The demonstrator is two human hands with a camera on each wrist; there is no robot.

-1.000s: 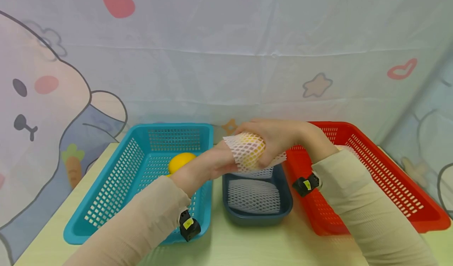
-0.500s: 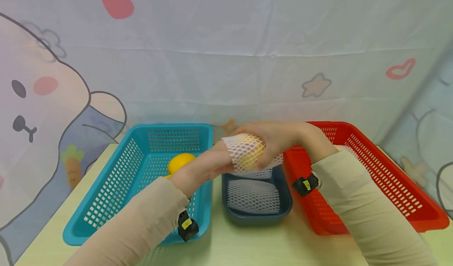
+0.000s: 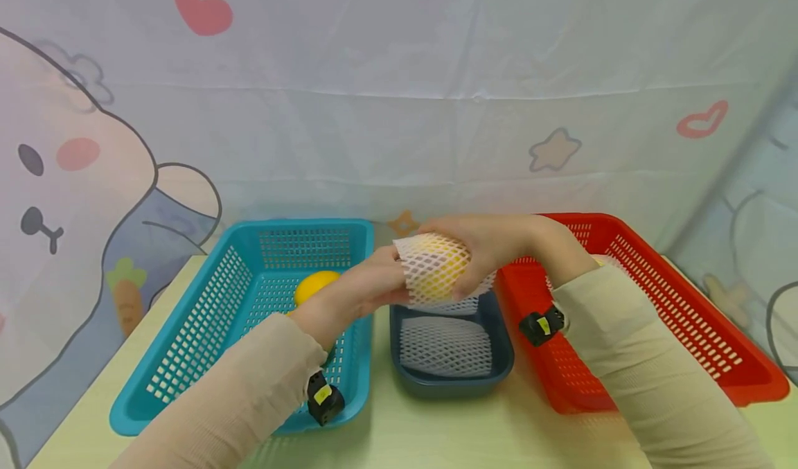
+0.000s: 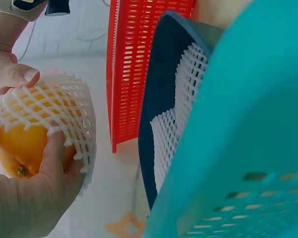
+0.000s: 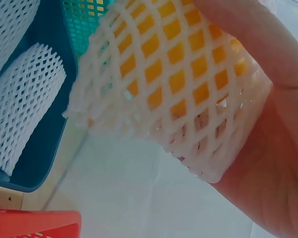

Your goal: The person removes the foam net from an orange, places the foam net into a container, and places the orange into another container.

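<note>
Above the dark blue bin, both hands hold an orange (image 4: pixel 22 144) partly covered by a white foam net sleeve (image 3: pixel 430 268). The left hand (image 3: pixel 374 278) grips the fruit from its stem end, its thumb on the bare peel and partly under the net's edge in the left wrist view. From the other side, the right hand (image 3: pixel 489 244) holds the net and the fruit inside it, thumb pressing on the mesh in the right wrist view. Net strands spread over the peel, and their loose edge stands off the fruit (image 5: pixel 176 54).
The dark blue bin (image 3: pixel 451 388) holds several flat foam nets (image 3: pixel 445 348). At left, a turquoise basket (image 3: pixel 134 406) contains another orange fruit (image 3: pixel 314 285), partly behind the left arm. A red basket (image 3: pixel 754 386) stands at right with a net-covered item (image 3: pixel 607 261) mostly hidden by the right sleeve.
The left hand and forearm have shifted slightly to the left, and the net spreads a little differently around the orange. The right hand stays nearly in place.
</note>
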